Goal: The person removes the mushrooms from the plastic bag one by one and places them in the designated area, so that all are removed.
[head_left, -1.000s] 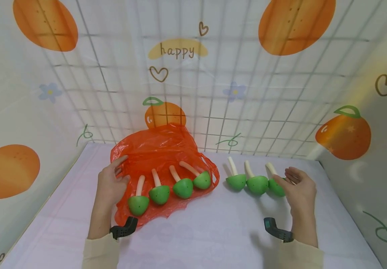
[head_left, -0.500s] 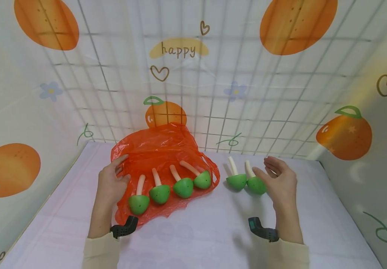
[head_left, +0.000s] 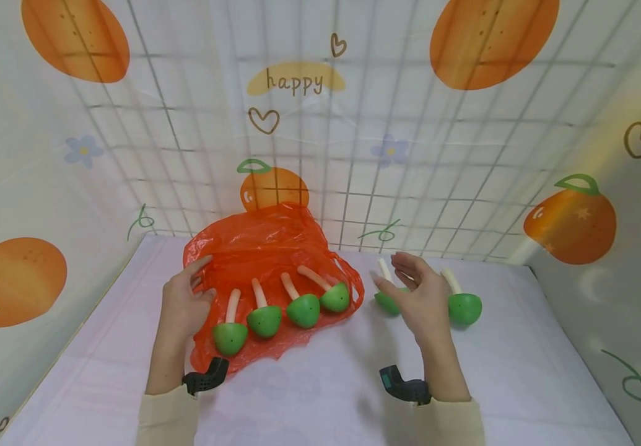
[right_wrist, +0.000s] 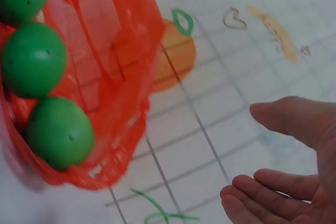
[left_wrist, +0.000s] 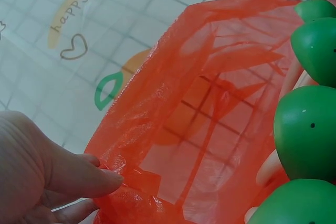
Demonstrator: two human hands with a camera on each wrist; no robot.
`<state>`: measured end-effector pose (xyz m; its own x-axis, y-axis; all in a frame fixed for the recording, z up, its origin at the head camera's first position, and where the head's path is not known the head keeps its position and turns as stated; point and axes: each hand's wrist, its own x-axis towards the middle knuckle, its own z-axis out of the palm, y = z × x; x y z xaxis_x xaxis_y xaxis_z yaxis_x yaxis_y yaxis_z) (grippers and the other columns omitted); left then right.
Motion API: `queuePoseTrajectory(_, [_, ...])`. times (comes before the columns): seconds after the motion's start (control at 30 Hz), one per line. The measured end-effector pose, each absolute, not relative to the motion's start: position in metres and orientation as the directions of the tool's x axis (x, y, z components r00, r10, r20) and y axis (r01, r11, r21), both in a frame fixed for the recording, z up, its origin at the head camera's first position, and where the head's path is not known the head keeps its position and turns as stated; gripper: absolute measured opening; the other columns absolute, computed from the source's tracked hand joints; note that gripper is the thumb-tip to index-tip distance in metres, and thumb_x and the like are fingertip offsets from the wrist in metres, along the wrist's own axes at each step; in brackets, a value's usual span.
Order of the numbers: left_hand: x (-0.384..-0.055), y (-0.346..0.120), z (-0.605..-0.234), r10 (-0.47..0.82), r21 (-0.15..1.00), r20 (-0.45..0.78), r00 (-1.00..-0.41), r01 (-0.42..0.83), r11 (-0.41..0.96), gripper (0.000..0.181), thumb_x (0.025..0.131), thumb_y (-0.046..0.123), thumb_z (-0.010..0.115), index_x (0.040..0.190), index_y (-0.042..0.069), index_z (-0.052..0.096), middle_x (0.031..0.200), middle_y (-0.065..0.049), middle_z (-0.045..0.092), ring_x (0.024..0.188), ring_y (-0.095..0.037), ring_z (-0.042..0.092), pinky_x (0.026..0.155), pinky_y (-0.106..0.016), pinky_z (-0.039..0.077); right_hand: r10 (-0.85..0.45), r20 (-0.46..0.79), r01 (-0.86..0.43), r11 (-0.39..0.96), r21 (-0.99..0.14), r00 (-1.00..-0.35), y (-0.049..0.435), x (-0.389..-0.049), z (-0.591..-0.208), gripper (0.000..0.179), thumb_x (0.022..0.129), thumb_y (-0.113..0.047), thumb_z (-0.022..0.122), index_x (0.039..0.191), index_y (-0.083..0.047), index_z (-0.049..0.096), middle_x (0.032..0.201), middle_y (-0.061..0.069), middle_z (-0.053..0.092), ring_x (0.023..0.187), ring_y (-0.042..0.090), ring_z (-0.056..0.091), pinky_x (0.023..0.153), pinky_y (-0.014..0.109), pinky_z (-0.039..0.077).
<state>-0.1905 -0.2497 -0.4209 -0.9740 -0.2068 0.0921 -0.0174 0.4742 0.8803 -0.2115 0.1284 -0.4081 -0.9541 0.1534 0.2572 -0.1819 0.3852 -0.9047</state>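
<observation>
In the head view, several toy mushrooms (head_left: pixel 264 322) with green half-round caps and pale stems lie in a row on a red plastic bag (head_left: pixel 253 232). My left hand (head_left: pixel 183 303) is at the bag's left edge, thumb and fingers apart. Its thumb overlaps the red film in the left wrist view. Right of the bag, my right hand (head_left: pixel 417 297) hovers with nothing between its parted thumb and fingers. It partly covers one green-capped mushroom (head_left: pixel 388 303). Another mushroom (head_left: pixel 465 308) lies just right of this hand, stem pointing back.
A printed curtain (head_left: pixel 298 136) with oranges hangs behind and on both sides, with a wire grid showing through. A pale cloth (head_left: pixel 298 409) covers the table. Each wrist wears a black camera strap (head_left: pixel 205 376).
My right hand has moved left across the mushrooms beside the bag. The rightmost one is now uncovered, while the middle one is hidden behind the hand. My left hand stays put.
</observation>
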Motion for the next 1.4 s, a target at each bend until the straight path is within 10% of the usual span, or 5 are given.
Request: queuePoseTrajectory(1.4, [-0.192,-0.25,-0.424,-0.197,0.876,0.106,-0.975,-0.002,0.482,0.063,0.098,-0.007,0.063,0.157,0.008,0.048,0.156,-0.022,0.049,0.141,-0.043,0.049,0.104,-0.052,0.052,-0.128,0.223,-0.257,0.43,-0.866,-0.966,0.032,-0.215,-0.475,0.061,0.082,-0.008,0.091,0.133,0.007,0.062,0.128,0.022,0.067,0.121,0.041,0.067,0.104,0.052,0.054])
